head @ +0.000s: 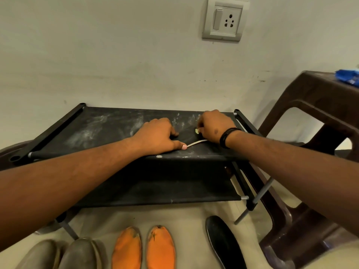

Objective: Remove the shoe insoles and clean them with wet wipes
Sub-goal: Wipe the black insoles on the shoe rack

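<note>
Insoles: one black insole (223, 243) lies on the floor below the rack's top shelf (97, 125). On that shelf the left hand (158, 135) presses flat, pinning another thin pale-edged insole (195, 143). The right hand (212, 126) curls round a small pale wad (197, 131), likely the wipe, for scrubbing.

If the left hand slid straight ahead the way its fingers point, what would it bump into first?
Probably the right hand. The left hand lies on the black rack shelf with fingers aimed right and a bit toward the wall, and only bare shelf shows between the two. Depth is hard to judge.
</note>
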Action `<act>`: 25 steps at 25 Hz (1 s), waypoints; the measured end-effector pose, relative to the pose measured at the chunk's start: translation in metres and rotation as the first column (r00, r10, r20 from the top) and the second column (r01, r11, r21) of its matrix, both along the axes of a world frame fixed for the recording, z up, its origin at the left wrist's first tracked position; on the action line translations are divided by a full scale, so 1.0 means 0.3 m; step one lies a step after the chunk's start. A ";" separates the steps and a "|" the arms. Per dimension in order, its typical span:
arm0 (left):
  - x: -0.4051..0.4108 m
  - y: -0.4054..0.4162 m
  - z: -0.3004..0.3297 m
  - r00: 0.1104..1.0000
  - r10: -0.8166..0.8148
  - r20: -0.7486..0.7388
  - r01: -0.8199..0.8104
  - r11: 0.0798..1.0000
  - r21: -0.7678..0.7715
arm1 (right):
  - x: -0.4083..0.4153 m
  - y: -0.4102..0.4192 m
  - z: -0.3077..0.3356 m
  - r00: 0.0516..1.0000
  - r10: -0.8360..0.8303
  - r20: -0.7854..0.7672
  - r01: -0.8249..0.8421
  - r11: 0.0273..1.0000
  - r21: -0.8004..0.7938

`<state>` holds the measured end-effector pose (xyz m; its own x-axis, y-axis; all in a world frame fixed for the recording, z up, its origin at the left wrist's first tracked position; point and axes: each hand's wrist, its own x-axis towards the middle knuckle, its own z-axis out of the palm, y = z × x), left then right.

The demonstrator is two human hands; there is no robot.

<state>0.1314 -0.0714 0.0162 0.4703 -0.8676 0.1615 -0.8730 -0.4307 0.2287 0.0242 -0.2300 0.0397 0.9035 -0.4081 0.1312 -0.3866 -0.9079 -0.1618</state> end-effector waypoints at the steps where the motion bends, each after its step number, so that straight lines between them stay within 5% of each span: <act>1: -0.001 -0.001 0.000 1.000 0.003 0.008 -0.003 1.000 0.007 | 0.002 0.002 -0.004 1.000 0.007 -0.006 -0.007 1.000 -0.015; 4: 0.010 0.004 -0.008 1.000 0.003 -0.003 -0.003 1.000 -0.004 | -0.004 0.051 -0.013 0.975 0.218 -0.039 -0.213 0.971 0.111; 8: -0.005 0.003 0.004 1.000 0.008 0.005 -0.008 1.000 0.021 | 0.007 0.016 -0.007 1.000 0.028 -0.009 -0.029 0.996 -0.086; 12: 0.005 0.008 0.001 1.000 0.004 -0.007 -0.004 1.000 0.008 | -0.004 0.029 -0.008 0.977 0.213 -0.003 -0.208 0.961 0.182; 15: -0.008 0.005 0.006 1.000 0.005 -0.009 -0.005 1.000 0.023 | -0.002 -0.012 -0.012 0.998 0.045 0.040 -0.045 0.999 0.011; 19: -0.002 0.010 0.007 1.000 0.001 -0.003 -0.001 1.000 0.016 | 0.003 0.023 -0.005 0.976 0.216 -0.005 -0.210 0.955 0.208; 22: -0.014 0.007 0.007 1.000 0.004 0.008 -0.004 1.000 0.030 | 0.010 -0.022 -0.008 1.000 0.020 0.021 -0.019 0.998 -0.053; 25: -0.006 0.011 -0.002 1.000 0.006 0.001 -0.006 1.000 0.008 | 0.003 0.018 -0.018 0.970 0.244 -0.011 -0.237 0.954 0.186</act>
